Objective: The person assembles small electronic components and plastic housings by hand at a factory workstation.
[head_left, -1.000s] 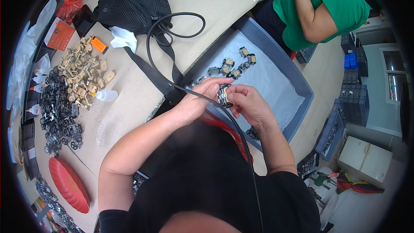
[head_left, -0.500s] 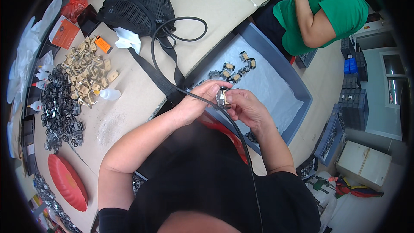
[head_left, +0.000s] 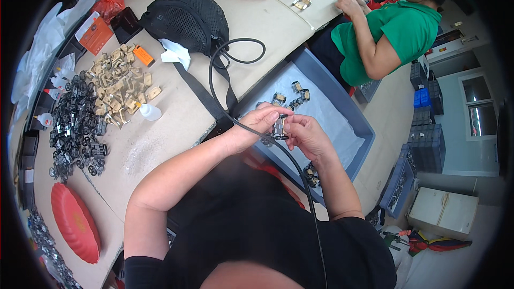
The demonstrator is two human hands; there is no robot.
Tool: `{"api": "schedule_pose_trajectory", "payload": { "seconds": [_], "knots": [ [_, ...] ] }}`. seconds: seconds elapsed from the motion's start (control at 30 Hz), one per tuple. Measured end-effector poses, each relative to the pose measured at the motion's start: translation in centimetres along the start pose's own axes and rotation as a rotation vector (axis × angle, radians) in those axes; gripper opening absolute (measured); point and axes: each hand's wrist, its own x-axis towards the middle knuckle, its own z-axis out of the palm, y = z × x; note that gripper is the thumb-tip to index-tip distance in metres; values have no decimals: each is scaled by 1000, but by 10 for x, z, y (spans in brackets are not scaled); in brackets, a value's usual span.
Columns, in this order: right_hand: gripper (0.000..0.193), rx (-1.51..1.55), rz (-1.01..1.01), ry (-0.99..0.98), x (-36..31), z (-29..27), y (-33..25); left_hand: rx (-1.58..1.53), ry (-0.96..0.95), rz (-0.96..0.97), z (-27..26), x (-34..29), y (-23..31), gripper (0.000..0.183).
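Between my two hands is a small toy-car chassis [head_left: 279, 128] with dark wheels and a pale part on it. My left hand [head_left: 252, 127] pinches it from the left, thumb and fingers at its upper end. The fingertips of my right hand [head_left: 309, 136] close on its right side and hide part of it. Both hands are over the near edge of a grey-blue tray [head_left: 367, 142] lined with a white sheet. Inside the tray, several finished-looking chassis [head_left: 305, 94] with tan tops lie in a loose group, and more [head_left: 311, 175] are by my right forearm.
On the table to the left lie heaps of black wheeled chassis [head_left: 80, 123] and tan parts [head_left: 120, 80], beside a white squeeze bottle [head_left: 150, 112]. A black mesh bag [head_left: 187, 21] trails a strap and a black cable [head_left: 214, 83] across my arms. A co-worker in green [head_left: 393, 37] sits beyond the tray.
The whole view has shifted slightly, showing more of the far table. Both my hands still grip the chassis, which has turned a little. The co-worker's hands have come together.
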Motion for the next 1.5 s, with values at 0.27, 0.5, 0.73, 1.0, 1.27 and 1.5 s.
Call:
{"api": "schedule_pose_trajectory", "payload": {
  "seconds": [0.27,0.5,0.73,1.0,1.27,1.5],
  "knots": [
    [12,-82,-43,68,-6,3,2,27,-35,46,2,2,-4,35],
    [11,-39,-52,81,-9,5,4,-48,-38,28,3,2,-4,35],
    [13,-33,-84,146,-8,5,4,-131,-42,23,2,5,4,36],
    [16,41,-72,168,-5,5,3,-232,-69,-53,1,3,9,38],
    [16,15,-59,112,7,-1,3,-214,-30,-77,-4,2,7,37],
    [15,40,-57,73,10,-4,4,-318,-18,-79,-4,3,2,39]
  ]
}}
